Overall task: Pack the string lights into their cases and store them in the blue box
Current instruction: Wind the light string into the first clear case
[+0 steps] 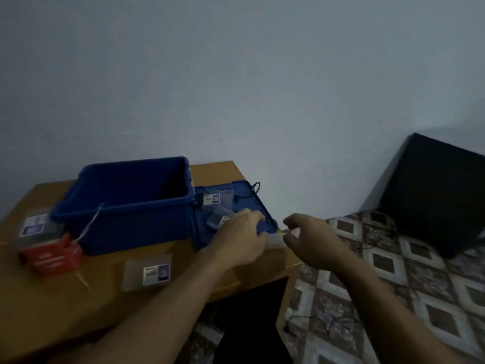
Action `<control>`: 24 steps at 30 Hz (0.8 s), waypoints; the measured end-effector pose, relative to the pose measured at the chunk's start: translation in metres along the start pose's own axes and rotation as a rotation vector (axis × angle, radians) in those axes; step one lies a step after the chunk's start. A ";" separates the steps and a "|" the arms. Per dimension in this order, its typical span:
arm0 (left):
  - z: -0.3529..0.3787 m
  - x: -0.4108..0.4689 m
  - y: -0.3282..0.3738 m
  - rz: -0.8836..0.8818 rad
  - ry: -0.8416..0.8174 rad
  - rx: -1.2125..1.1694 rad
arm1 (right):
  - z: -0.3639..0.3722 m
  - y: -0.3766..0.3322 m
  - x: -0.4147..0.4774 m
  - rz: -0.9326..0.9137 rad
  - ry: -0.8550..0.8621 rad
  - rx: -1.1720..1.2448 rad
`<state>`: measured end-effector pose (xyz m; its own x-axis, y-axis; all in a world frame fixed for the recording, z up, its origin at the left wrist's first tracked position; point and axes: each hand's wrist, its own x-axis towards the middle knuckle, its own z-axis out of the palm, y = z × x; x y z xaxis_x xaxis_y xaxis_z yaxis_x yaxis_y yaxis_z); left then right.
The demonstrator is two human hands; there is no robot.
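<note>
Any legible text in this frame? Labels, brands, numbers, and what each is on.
No text is readable; the frame is blurred.
red box: white print, illegible.
front clear case: label illegible.
left clear case: label illegible.
two cases on the blue lid: labels illegible.

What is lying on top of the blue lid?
Two clear labelled cases lie on the lid, with a dark cord at its far corner. The left hand covers its near part, so anything there is hidden.
</note>
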<state>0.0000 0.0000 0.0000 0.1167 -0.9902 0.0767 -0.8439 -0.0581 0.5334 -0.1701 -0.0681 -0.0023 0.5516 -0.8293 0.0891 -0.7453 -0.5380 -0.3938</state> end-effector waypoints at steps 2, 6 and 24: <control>0.011 0.008 0.003 0.007 -0.034 0.088 | 0.007 0.009 0.004 0.023 -0.024 -0.020; 0.030 0.020 0.003 0.007 -0.131 0.198 | 0.026 0.024 0.015 0.066 -0.082 -0.033; 0.051 0.018 -0.001 -0.002 -0.084 0.333 | 0.040 0.030 0.012 0.054 -0.093 0.009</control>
<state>-0.0240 -0.0242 -0.0420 0.0868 -0.9962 -0.0007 -0.9699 -0.0846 0.2282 -0.1704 -0.0883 -0.0495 0.5433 -0.8394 -0.0182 -0.7721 -0.4909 -0.4036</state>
